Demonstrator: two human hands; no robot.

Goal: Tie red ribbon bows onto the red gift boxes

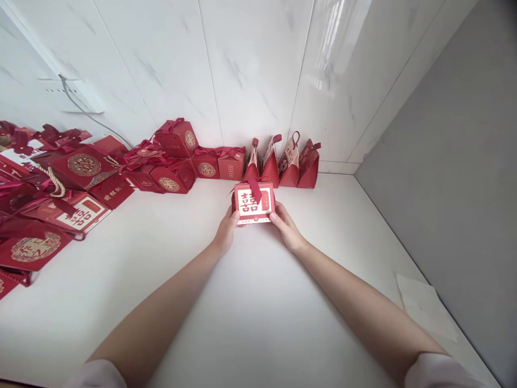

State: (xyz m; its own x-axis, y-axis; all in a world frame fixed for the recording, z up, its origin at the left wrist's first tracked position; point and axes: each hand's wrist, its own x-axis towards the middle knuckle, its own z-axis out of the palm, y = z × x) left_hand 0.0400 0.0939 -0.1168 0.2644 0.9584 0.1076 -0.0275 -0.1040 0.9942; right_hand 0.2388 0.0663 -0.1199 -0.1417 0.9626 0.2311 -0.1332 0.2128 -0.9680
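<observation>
A left hand point(226, 230) and right hand point(288, 227) clasp opposite sides of a box point(255, 211) in front of 4 bags point(309, 168), both partly hidden behind it; whether it touches the table point(250, 307) is unclear. Piled boxes point(42, 249) overlap, cut off at left.

Left hand point(227, 230) curled; right hand point(287, 227) likewise

The central box point(251, 208) bears a large red 囍; the left box point(83, 214), toward nine o'clock, also shows 囍. Toward ten o'clock, a smaller box point(207, 167) reads 金榜题名.
</observation>
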